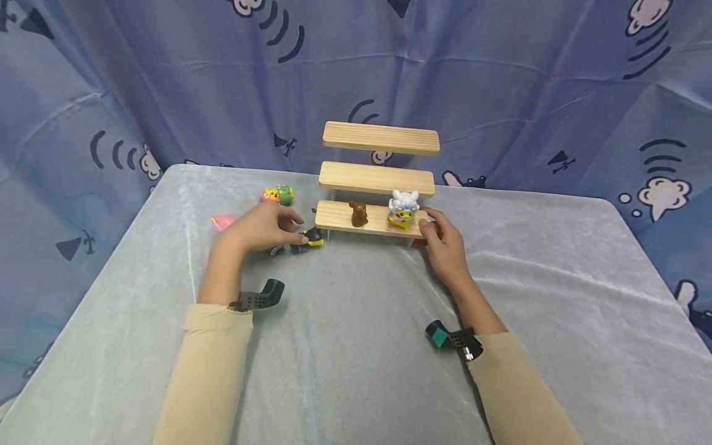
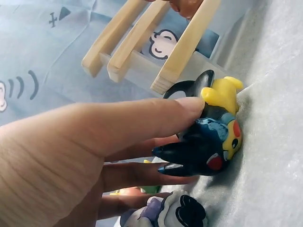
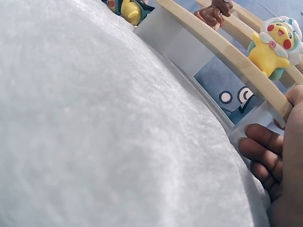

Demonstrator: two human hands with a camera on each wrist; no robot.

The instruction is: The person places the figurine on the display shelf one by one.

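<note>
My left hand (image 1: 262, 227) reaches over a dark-hooded yellow Pikachu figurine (image 2: 208, 142) that lies low at the tabletop. The thumb (image 2: 187, 108) rests on its dark cape; the fingers pass behind it, their tips partly hidden. My right hand (image 1: 445, 247) grips the right end of the lowest board of a three-tier wooden display shelf (image 1: 336, 216), thumb on top and other fingers curled beneath. On that board stand a brown animal figurine (image 1: 358, 214) and a Pikachu figurine in a white hood (image 1: 403, 210).
Beside the left hand lie a white, purple and black figurine (image 2: 189, 210), a pink figurine (image 1: 222, 222) and a green, yellow and pink figurine (image 1: 285, 194). Grey cloth covers the table (image 1: 356, 346). A patterned blue curtain (image 1: 473, 68) hangs behind the shelf.
</note>
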